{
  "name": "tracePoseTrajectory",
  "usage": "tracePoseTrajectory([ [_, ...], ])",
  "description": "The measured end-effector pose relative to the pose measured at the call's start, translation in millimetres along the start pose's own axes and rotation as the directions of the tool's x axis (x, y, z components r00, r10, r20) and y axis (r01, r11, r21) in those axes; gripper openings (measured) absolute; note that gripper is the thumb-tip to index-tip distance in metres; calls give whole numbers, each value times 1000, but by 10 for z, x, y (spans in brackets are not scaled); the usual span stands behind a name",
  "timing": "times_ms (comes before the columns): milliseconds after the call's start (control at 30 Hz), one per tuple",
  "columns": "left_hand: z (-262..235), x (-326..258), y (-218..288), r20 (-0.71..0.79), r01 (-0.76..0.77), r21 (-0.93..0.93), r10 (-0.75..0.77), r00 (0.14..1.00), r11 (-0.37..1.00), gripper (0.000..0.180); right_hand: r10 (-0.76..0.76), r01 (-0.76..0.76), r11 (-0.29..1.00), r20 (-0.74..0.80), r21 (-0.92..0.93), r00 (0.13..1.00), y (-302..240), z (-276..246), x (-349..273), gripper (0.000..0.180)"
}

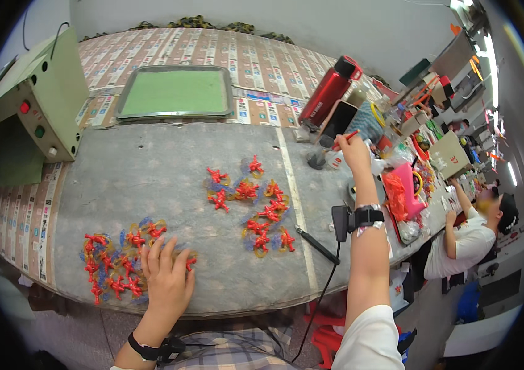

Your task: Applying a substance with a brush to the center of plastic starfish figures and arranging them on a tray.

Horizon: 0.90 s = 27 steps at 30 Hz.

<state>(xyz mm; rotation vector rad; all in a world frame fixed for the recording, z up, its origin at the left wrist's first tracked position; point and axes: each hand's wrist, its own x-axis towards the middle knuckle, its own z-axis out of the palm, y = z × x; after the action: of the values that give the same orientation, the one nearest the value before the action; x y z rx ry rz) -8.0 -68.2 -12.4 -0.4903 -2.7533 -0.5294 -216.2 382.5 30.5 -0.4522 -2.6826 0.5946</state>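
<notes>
My left hand (167,271) lies open over the near left of the table, its fingers spread at the edge of a pile of small red plastic figures (116,285) with blue and yellow clear parts. A single red figure (190,263) shows beside that hand; whether I touch it is hidden. My right hand (354,152) reaches far to the right, closed on a thin red stick-like tool (347,138). Just left of it stands a small dark-bottomed clear container (316,160). A second loose group of red figures (269,212) is spread over the middle of the table.
A metal tray with a green bottom (175,92) lies at the back. Left stands a greenish control box (46,105). Red flask (327,89), phone (340,117), pink container (407,191) and clutter line the right. A black cable tool (317,246) lies nearby; a co-worker (469,234) sits right.
</notes>
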Motion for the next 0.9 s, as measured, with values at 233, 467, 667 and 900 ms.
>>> tracePoseTrajectory([
  [233,-81,10,-14,-92,-20,-104,11,996,994,39,-10,-6,996,174,93,985,-96,185,162,28],
  [467,41,62,106,-170,-202,-455,138,976,867,31,-249,34,781,261,624,933,-1343,-335,-886,21],
  [667,80,24,179,-196,-247,-520,167,966,818,28,-802,878,479,412,10,433,-1905,607,-1700,20],
  [900,87,-142,30,-123,-145,-638,86,989,756,31,-678,823,553,503,-131,536,-1961,950,-1881,19],
])
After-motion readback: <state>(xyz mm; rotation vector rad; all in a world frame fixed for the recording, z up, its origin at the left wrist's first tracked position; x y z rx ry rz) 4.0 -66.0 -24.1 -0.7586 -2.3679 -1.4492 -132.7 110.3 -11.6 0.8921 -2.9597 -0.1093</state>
